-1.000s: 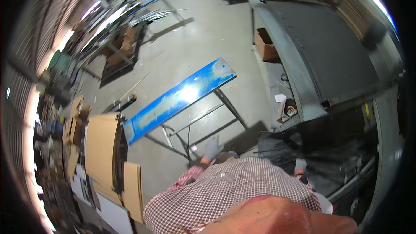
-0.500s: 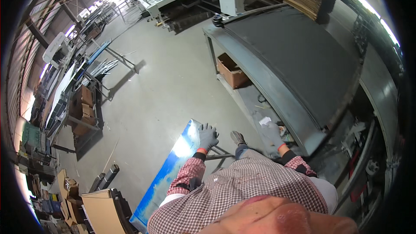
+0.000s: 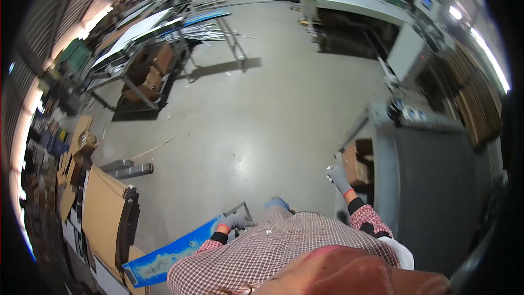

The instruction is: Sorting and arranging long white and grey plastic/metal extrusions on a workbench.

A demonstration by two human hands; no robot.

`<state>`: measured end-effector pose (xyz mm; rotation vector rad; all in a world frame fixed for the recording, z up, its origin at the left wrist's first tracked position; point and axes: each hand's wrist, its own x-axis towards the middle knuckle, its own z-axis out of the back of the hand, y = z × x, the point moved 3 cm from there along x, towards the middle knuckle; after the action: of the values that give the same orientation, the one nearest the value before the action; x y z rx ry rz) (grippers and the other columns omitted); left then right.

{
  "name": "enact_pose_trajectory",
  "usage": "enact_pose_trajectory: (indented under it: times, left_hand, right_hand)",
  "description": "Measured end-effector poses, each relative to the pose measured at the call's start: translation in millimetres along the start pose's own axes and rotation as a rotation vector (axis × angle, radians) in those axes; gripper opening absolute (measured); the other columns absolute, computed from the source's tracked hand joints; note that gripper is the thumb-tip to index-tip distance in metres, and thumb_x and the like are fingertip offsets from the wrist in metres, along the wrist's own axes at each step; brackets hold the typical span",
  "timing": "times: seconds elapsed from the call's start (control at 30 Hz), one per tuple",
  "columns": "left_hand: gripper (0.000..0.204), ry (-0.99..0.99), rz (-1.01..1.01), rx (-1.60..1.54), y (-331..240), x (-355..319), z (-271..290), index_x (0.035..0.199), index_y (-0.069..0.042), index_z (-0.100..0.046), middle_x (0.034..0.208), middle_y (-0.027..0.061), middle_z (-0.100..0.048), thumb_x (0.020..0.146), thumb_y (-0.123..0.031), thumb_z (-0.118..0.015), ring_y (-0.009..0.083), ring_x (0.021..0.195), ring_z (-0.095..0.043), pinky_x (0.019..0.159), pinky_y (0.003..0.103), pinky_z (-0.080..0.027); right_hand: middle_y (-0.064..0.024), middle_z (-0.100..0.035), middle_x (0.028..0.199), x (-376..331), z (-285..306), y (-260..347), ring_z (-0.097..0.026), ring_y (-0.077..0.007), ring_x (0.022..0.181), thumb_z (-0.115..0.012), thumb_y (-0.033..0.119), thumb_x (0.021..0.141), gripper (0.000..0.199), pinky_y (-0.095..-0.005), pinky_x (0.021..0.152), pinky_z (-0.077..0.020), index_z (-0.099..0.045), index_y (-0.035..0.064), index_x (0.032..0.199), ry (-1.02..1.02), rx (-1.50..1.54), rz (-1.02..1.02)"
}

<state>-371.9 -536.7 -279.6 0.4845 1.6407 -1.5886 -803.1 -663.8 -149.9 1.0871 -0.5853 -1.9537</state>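
My left hand (image 3: 236, 222), in a grey glove with a red cuff edge, is at the near end of a blue bench (image 3: 169, 258) with worn, pale patches. Its fingers stretch out and hold nothing visible; I cannot tell if the palm touches the bench. Out to the front right is my right hand (image 3: 339, 179), also gloved in grey. Its fingers are closed round something small and whitish, too blurred to name. That hand is off the left edge of a large dark-topped table (image 3: 436, 186), close to a brown cardboard box (image 3: 357, 165) on the table's lower shelf.
Flat cardboard sheets (image 3: 103, 213) stand at the left, beside dark bars (image 3: 131, 170). Farther off, a metal rack (image 3: 144, 95) holds cardboard boxes. A long machine (image 3: 360, 8) with a pale bed stands at the back right. Grey floor (image 3: 234, 131) stretches between them.
My view has swung left and I have stepped along. My left hand has slid back toward my body by the bench. My right hand has come out from over the table's shelf, its whitish thing still in it.
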Motion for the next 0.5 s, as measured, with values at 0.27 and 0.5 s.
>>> enact_pose_trajectory:
  times: [0.27, 0.5]
  left_hand:
    - [0.043, -0.372, 0.073, 0.037, -64.5, 197.2, 246.8, 0.106, -0.009, -0.063, 0.106, 0.0157, -0.063, 0.082, -0.044, -0.053, 0.0338, 0.098, -0.059, 0.083, 0.044, -0.045]
    - [0.041, -0.444, -0.354, -0.305, -168.0, 278.5, 543.1, 0.109, -0.003, -0.060, 0.090, 0.0154, -0.065, 0.085, -0.036, -0.054, 0.0275, 0.077, -0.062, 0.071, 0.038, -0.049]
  right_hand:
    - [-0.0167, -0.061, 0.070, 345.7, -15.5, -58.8, -0.060, -0.0339, 0.067, -0.056, 0.021, 0.076, 0.019, -0.0447, 0.058, -0.0461, -0.063, 0.0059, 0.068, 0.090, -0.943, 0.436]
    - [-0.0137, -0.067, 0.090, 515.7, -33.2, -105.3, -0.066, -0.0310, 0.082, -0.059, 0.019, 0.073, 0.018, -0.0423, 0.067, -0.0522, -0.072, 0.0125, 0.084, 0.331, -1.603, 0.225]
